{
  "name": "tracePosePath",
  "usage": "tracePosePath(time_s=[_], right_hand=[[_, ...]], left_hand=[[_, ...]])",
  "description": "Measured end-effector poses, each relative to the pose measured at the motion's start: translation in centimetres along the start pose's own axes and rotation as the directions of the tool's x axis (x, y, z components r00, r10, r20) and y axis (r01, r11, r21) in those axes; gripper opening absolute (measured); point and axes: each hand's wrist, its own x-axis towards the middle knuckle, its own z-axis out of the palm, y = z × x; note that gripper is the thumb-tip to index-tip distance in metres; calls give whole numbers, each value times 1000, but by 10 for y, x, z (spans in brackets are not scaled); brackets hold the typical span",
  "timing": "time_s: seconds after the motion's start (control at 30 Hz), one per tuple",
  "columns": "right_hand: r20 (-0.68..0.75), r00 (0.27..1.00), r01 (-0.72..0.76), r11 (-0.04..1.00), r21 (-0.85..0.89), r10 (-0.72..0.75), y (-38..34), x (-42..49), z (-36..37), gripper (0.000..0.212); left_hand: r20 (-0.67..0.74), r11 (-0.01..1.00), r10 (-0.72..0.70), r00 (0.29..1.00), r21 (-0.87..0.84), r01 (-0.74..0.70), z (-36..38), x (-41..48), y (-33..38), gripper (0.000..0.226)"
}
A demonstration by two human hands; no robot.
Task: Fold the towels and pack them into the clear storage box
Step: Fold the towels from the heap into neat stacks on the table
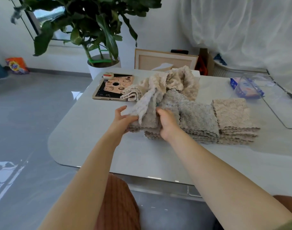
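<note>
Both arms reach out over the table [85, 146].

- Left grip [123, 118]: thumb and fingers pinch the left edge of a grey towel [148, 112]; the fingers are only partly curled, with the upper ones lifted off the cloth.
- Right grip [168, 123]: the back of the hand faces me and the fingers are curled into the same towel's right side, buried in its folds. I cannot see the fingertips.
- The grey towel is bunched and half draped between the two grips. Its lower part rests on folded cloth with scalloped edges just under the hands.
- Grey stack [198, 123]: folded towels, touching the right grip's far side.
- Beige stack [233, 117]: folded and squared, right beside the grey stack and touching it.
- Loose pile [176, 80]: unfolded beige towels heaped behind the held one, towards the table's far edge.
- Clear box [248, 87]: at the far right of the table, well apart from the stacks, with a blue pack showing through it. I cannot tell whether any towels are inside.
- Tablet [110, 87]: lies flat, left of the pile, in a case with cartoon prints. One towel corner lies against its right edge.
- Plant [102, 63]: in a white pot on the floor, beyond the table.
</note>
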Motion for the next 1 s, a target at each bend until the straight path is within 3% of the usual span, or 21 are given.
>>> tracePosePath(time_s=[0.1,0.2,0.3,0.37,0.43,0.5,0.57,0.63,0.7,0.73,0.77,0.8,0.87,0.93,1.0], right_hand=[[-50,999,2,993,-118,-8,-8,-1,-17,26],[-19,994,-110,993,-32,109,-23,-8,-31,51],[-137,988,-110,946,-304,71,-37,-10,-45,80],[-212,975,-62,819,-571,-74,-37,-7,-57,75],[-234,948,-37,655,-755,-216,-35,-6,-67,57],[-221,922,12,592,-806,-319,-34,-4,-72,50],[-160,918,134,664,-736,-362,-35,-3,-69,45],[-120,939,215,824,-525,-321,-35,1,-61,44],[-124,962,193,925,-327,-245,-33,8,-56,44],[-125,964,177,920,-351,-233,-31,11,-55,46],[-108,961,173,862,-477,-253,-27,13,-56,50],[-63,956,176,733,-657,-287,-23,12,-57,58],[57,936,175,320,-931,-347,-12,10,-58,77],[192,896,166,-98,-981,-399,-2,9,-58,82],[281,896,165,-328,-930,-345,1,11,-63,71]], left_hand=[[94,996,52,994,63,-58,22,-4,5,48],[110,991,134,985,-1,-135,46,-6,15,37],[82,912,332,940,227,-342,72,-4,21,22],[92,757,433,897,503,-417,87,7,15,21],[140,593,406,903,711,-377,96,16,5,28],[68,582,345,936,768,-270,100,21,-5,44],[-125,801,231,965,588,-116,99,25,-7,58],[-208,974,40,977,224,8,95,28,1,59],[-183,1000,20,983,-14,-23,86,33,9,53],[-193,995,96,976,-6,-99,83,35,12,50],[-211,982,186,960,58,-178,81,38,12,47],[-224,956,272,936,176,-236,80,40,10,45],[-173,818,415,893,501,-283,84,45,-3,42],[-10,500,500,866,820,-279,90,51,-24,45],[107,255,501,859,930,-265,93,55,-40,48]])
